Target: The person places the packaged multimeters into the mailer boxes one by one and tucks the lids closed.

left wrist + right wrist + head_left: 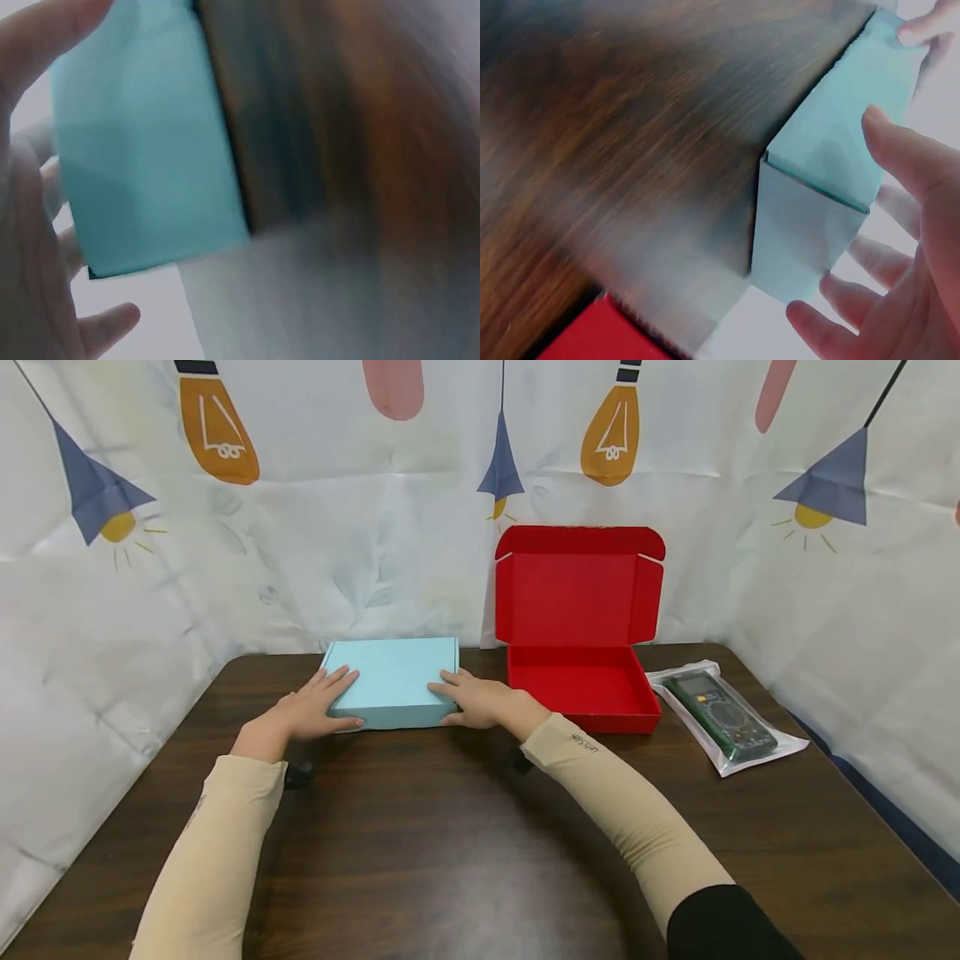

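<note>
A closed light-blue cardboard box [393, 672] lies flat toward the back of the table. My left hand [303, 706] is at its left end, fingers spread over the top edge and thumb along the front face. At the right end is my right hand [480, 697], its fingers reaching onto the lid and its thumb near the front. In the left wrist view the thumb overlaps the front panel of the box [150, 150]. The right wrist view has the fingers [847, 296] fairly straight beside the box's end panel [802, 225].
Right of the blue box stands a red cardboard box [581, 681], its lid [577, 593] raised. Farther right, a multimeter [723, 714] lies in a clear plastic bag [787, 743] near the table's right edge. A printed curtain [420, 552] hangs behind the dark wooden table [420, 843].
</note>
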`<state>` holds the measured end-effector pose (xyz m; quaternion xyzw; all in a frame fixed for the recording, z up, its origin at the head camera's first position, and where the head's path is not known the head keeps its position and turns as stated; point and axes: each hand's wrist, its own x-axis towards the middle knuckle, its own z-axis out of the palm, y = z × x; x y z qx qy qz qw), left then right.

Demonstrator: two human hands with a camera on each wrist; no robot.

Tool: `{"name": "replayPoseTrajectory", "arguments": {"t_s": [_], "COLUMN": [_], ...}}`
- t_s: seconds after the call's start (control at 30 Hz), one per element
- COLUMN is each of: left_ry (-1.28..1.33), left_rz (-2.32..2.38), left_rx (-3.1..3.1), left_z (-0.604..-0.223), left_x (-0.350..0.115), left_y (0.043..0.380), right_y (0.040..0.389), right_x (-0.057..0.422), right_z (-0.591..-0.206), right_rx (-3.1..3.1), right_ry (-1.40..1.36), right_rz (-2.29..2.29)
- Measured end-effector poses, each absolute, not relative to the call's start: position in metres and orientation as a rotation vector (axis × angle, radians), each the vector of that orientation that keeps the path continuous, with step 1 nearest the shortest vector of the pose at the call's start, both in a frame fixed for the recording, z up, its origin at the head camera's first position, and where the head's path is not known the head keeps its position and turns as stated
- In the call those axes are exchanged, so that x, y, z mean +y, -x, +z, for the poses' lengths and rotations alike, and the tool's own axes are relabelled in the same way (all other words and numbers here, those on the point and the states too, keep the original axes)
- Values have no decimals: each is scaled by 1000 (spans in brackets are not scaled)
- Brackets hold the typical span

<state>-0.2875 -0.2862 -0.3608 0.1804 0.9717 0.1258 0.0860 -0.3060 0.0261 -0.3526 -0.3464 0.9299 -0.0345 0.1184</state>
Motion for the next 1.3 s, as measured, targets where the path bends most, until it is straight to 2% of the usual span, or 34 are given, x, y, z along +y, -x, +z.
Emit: {"name": "replayPoseTrajectory", "arguments": {"t_s": [0.4, 0.67, 1.3], "left_ry": [-505, -547, -607], "left_rz": [314, 491, 827], "left_rx": [2992, 2979, 3089], "left_z": [-351, -346, -355], "left_x": [-271, -252, -217], "left_y": [288, 280, 268], "right_y": [292, 285, 264], "right_x": [57, 86, 164], "right_z": [-339, -333, -321], "right_rx": [2703, 2715, 2930], "right_ry": [1148, 1232, 1141], "right_rz": [-222, -358, -520]}}
